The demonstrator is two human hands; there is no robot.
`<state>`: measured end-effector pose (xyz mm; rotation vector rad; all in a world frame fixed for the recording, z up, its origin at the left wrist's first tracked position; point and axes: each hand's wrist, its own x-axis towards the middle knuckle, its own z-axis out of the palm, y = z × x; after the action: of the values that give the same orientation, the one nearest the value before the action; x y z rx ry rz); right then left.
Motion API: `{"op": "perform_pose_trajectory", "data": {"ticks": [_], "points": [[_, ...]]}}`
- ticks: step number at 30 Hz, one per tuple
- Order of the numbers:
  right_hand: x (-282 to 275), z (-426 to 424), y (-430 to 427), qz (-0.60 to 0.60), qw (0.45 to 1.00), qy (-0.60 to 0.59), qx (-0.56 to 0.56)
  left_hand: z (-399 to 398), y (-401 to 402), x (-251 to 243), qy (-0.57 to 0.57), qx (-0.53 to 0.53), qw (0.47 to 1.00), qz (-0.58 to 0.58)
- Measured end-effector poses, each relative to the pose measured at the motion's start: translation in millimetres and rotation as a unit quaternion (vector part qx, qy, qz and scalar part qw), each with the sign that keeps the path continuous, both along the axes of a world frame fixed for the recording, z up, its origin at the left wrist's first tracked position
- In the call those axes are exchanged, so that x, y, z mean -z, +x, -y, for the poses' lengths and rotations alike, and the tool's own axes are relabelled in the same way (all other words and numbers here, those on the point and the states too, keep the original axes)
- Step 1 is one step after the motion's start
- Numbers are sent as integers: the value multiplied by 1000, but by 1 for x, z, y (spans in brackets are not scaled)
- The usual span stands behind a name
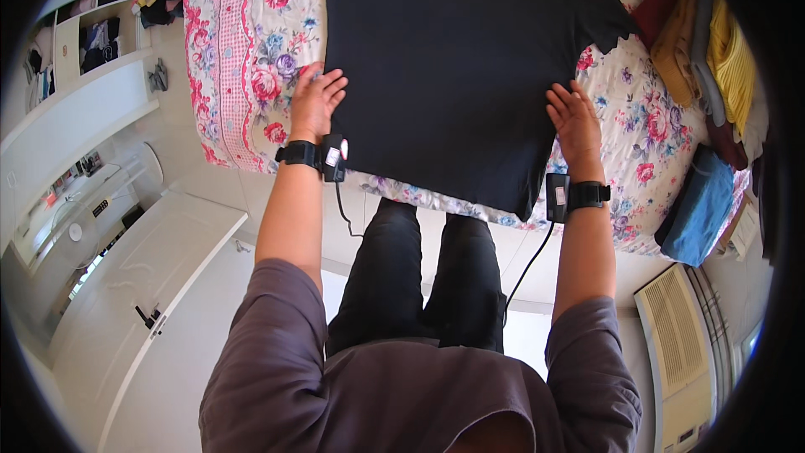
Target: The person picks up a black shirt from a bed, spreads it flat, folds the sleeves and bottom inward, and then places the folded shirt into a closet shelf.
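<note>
A black short-sleeved shirt [440, 75] lies spread out on a bed with a floral sheet [648, 132]. Its sleeves point away from me, and its lower edge reaches the near side of the bed. My left hand [319, 100] is at the shirt's left edge, palm partly up, fingers apart, holding nothing. At the right edge my right hand [573, 114] is likewise turned up with loosely spread fingers and no cloth gripped. Each wrist wears a black strap with a small cabled device.
Folded clothes, among them a yellow ribbed garment [729, 60], and a rolled blue denim piece [699, 204] lie along the bed's right side. Shelves of clothes [100, 38], a fan [75, 231] and a white door [138, 277] stand left. An air conditioner [676, 333] is at lower right.
</note>
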<state>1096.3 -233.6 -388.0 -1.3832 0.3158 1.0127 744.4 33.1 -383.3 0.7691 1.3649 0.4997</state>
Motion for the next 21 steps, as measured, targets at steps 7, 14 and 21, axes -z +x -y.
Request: {"op": "perform_pose_trajectory", "data": {"ticks": [7,14,21], "points": [[-33,35,-67,88,992,-93,9,-7,-107,-6,160,129,953,-223],[3,102,-148,164,940,-285,-87,53,-120,13,173,249,895,-327],[-13,99,-137,239,847,-394,-266,60,-136,2,167,284,871,-365]]}}
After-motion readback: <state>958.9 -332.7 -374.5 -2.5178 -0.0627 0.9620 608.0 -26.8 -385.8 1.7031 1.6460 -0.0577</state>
